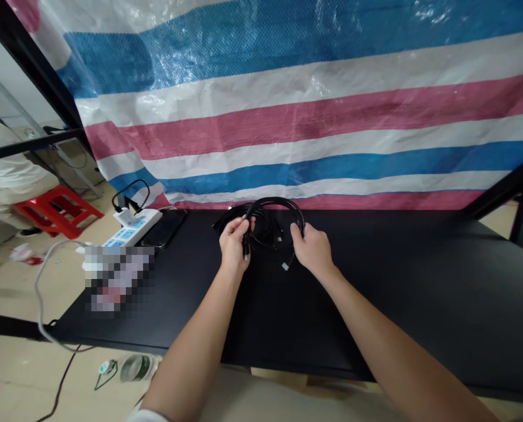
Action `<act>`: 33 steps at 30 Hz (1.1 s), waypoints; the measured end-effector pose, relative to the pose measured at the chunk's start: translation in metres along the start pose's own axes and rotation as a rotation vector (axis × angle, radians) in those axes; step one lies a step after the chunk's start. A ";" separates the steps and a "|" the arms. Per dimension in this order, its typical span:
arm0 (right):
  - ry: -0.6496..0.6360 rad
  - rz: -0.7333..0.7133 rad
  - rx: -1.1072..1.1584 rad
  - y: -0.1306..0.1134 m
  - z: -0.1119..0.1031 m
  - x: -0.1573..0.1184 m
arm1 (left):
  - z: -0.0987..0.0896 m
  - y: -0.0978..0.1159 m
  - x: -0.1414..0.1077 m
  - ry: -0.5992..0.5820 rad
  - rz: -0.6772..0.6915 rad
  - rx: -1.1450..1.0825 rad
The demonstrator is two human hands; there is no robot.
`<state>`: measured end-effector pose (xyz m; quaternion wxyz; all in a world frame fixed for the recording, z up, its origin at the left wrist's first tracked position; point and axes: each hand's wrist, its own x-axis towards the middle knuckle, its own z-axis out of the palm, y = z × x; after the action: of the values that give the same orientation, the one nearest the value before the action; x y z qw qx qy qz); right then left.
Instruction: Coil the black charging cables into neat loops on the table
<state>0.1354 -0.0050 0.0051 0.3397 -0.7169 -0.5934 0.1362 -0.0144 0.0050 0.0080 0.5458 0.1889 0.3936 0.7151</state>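
A looped black cable (279, 201) arches between my two hands above the black table (402, 281). My left hand (235, 243) is closed around one side of the loop, and a cable end with a metal tip sticks out below its fingers. The other side is gripped by my right hand (313, 249), thumb on top. From near that hand hangs a short end with a light grey connector (285, 266). More coiled black cables (226, 215) lie on the table just behind my left hand.
A white power strip (132, 230) with plugs and a black phone (167, 227) lie at the table's left. A striped sheet (287, 117) hangs behind. Beyond the left edge, a person in light clothes sits on a red stool (63, 208).
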 end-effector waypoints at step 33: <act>-0.354 -0.842 -0.264 -0.017 0.050 0.011 | -0.036 0.008 0.022 0.048 0.431 1.461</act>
<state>0.0960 0.0230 -0.0182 0.1651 -0.4168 -0.8934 0.0301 -0.0521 0.0122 -0.0118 0.1218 0.5591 0.7331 0.3675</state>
